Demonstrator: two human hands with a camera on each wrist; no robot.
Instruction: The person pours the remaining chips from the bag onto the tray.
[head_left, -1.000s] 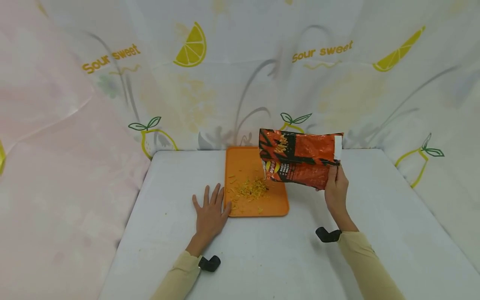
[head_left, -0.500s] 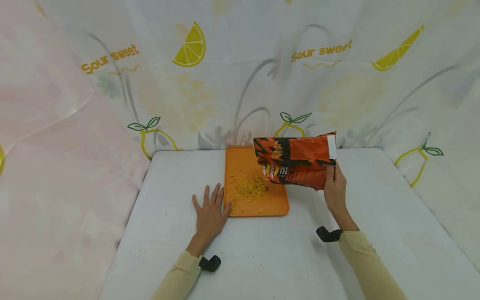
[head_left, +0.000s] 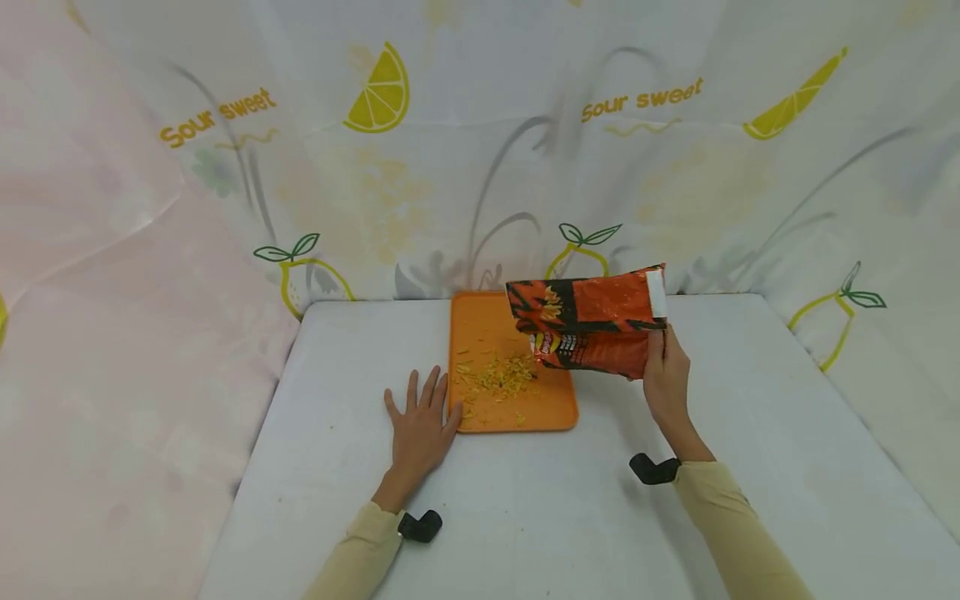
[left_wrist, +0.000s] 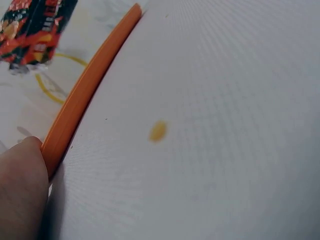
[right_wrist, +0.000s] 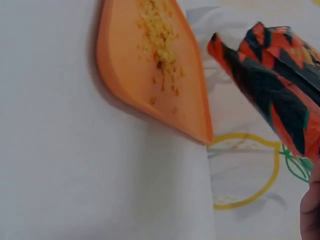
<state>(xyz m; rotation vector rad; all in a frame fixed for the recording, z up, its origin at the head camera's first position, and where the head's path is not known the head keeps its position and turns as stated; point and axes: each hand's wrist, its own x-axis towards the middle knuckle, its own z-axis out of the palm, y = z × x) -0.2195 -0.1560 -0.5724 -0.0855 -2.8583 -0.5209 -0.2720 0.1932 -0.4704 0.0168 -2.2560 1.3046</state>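
A red and black chip bag (head_left: pixel 600 321) lies sideways in the air over the right part of an orange tray (head_left: pixel 555 417). My right hand (head_left: pixel 667 375) grips the bag's right end, thumb on the near face. Yellow chip crumbs (head_left: pixel 504 377) lie heaped and scattered in the middle of the tray. My left hand (head_left: pixel 422 429) rests flat on the table with fingers spread, its thumb against the tray's left edge. In the left wrist view the thumb (left_wrist: pixel 22 185) touches the tray's side (left_wrist: pixel 90 90). The right wrist view shows the bag (right_wrist: pixel 280 85) beside the crumbs (right_wrist: pixel 160 40).
A white table (head_left: pixel 525 517) carries the tray near its back edge. Behind hangs a pale curtain (head_left: pixel 480 167) printed with lemons. A small yellow crumb (left_wrist: pixel 158 131) lies on the table beside the tray. Each wrist wears a black camera band (head_left: pixel 654 469).
The chip bag has shifted left and slightly down, its right end tilting up, with my right hand moving along. My left hand and the tray have stayed in place.
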